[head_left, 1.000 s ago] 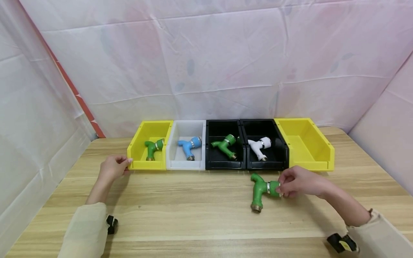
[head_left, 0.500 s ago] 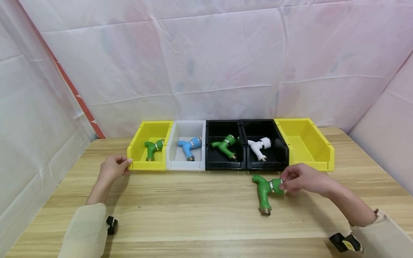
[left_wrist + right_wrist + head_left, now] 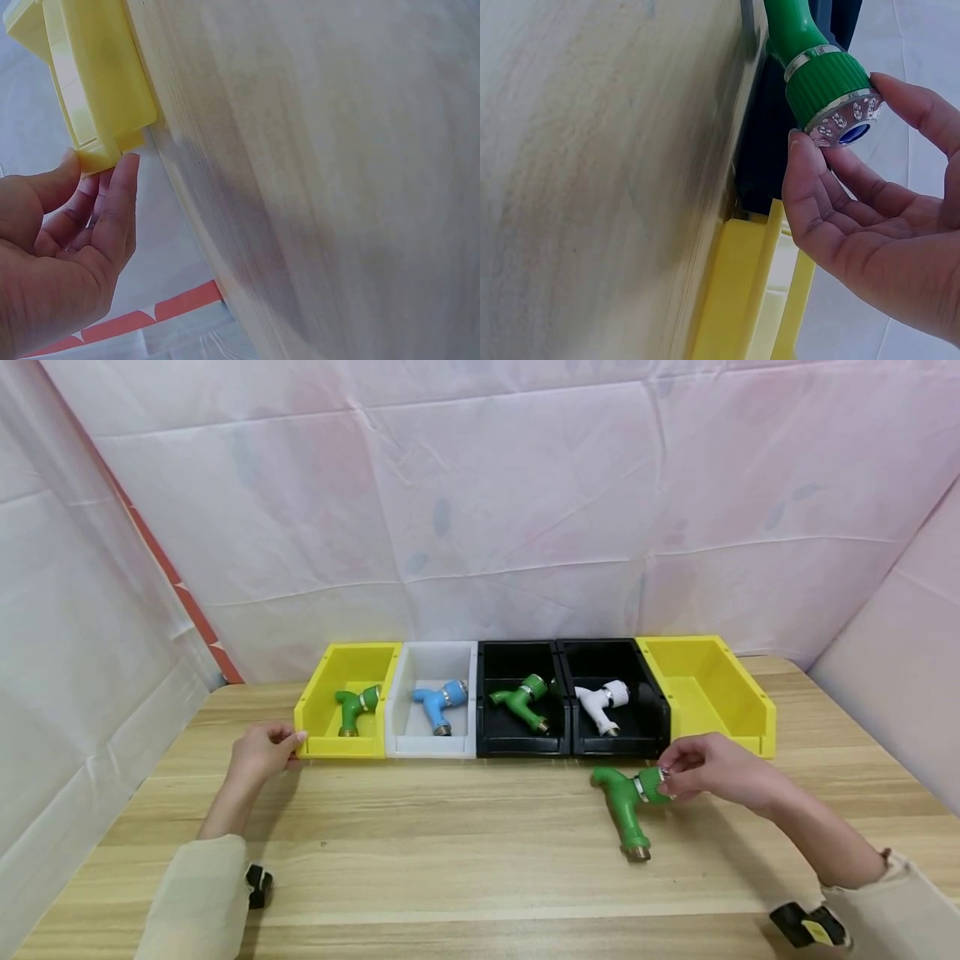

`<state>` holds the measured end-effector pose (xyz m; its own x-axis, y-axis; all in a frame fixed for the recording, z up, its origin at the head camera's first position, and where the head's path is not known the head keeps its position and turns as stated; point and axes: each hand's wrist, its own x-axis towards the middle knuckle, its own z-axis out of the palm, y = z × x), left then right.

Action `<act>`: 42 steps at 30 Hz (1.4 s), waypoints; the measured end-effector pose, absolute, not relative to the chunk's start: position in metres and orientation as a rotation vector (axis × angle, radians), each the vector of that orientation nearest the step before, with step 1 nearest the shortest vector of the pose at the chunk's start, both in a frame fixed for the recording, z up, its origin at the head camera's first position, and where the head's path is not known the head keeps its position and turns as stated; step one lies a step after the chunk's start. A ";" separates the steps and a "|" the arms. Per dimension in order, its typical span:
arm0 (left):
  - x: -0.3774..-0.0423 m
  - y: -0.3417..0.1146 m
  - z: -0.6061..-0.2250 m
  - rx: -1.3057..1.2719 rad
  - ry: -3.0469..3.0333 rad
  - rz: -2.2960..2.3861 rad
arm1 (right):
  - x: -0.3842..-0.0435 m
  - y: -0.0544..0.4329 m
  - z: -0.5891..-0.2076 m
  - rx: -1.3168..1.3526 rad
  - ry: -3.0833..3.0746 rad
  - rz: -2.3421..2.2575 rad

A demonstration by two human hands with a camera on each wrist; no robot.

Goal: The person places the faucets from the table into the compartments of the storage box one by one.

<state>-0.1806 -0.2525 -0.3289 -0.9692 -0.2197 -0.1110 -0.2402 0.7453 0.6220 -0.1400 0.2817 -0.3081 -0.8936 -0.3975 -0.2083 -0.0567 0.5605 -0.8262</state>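
Observation:
My right hand (image 3: 716,772) pinches a green tap (image 3: 624,802) by its ribbed knob, in front of the right black bin. The tap's brass threaded end points down toward me. In the right wrist view the thumb and fingertips hold the knob's silvery end cap (image 3: 847,122), which has a blue centre. At the far left, my left hand (image 3: 261,753) holds the front corner of the left yellow bin (image 3: 341,746) between thumb and fingers, as the left wrist view shows with the yellow bin wall (image 3: 105,67). A smaller-looking green tap (image 3: 357,708) lies in that bin.
Joined in the row are a white bin (image 3: 431,746) with a blue tap (image 3: 441,703), a black bin (image 3: 523,746) with a green tap (image 3: 525,700), another black bin (image 3: 621,746) with a white tap (image 3: 602,703), and a right yellow bin (image 3: 697,697). A cloth backdrop (image 3: 480,502) hangs behind.
My right hand has shifted slightly right and away from me with the green tap, whose threaded end has swung to the right. My left hand stays at the yellow bin's corner.

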 end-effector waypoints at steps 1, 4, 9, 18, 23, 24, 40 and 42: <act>-0.181 -0.253 -0.329 -0.383 2.907 1.041 | -0.140 0.282 -0.308 -0.378 2.430 -1.266; -0.181 -0.253 -0.330 -0.387 2.906 1.044 | -0.139 0.284 -0.307 -0.383 2.451 -1.253; -0.181 -0.253 -0.330 -0.390 2.896 1.057 | -0.138 0.288 -0.303 -0.381 2.478 -1.228; -0.179 -0.254 -0.331 -0.391 2.887 1.068 | -0.139 0.294 -0.298 -0.377 2.490 -1.235; -0.179 -0.254 -0.331 -0.382 2.897 1.055 | -0.140 0.298 -0.294 -0.358 2.499 -1.226; -0.179 -0.254 -0.331 -0.380 2.899 1.054 | -0.139 0.299 -0.293 -0.353 2.506 -1.218; -0.181 -0.254 -0.332 -0.395 2.887 1.066 | -0.142 0.314 -0.278 -0.291 2.678 -1.145; -0.182 -0.254 -0.332 -0.402 2.885 1.059 | -0.142 0.317 -0.277 -0.292 2.699 -1.132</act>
<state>-0.1816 -0.2541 -0.3317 -0.9655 -0.2268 -0.1282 -0.2558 0.7329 0.6305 -0.1423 0.3166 -0.2769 -0.9604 -0.2572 -0.1073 -0.1037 0.6872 -0.7190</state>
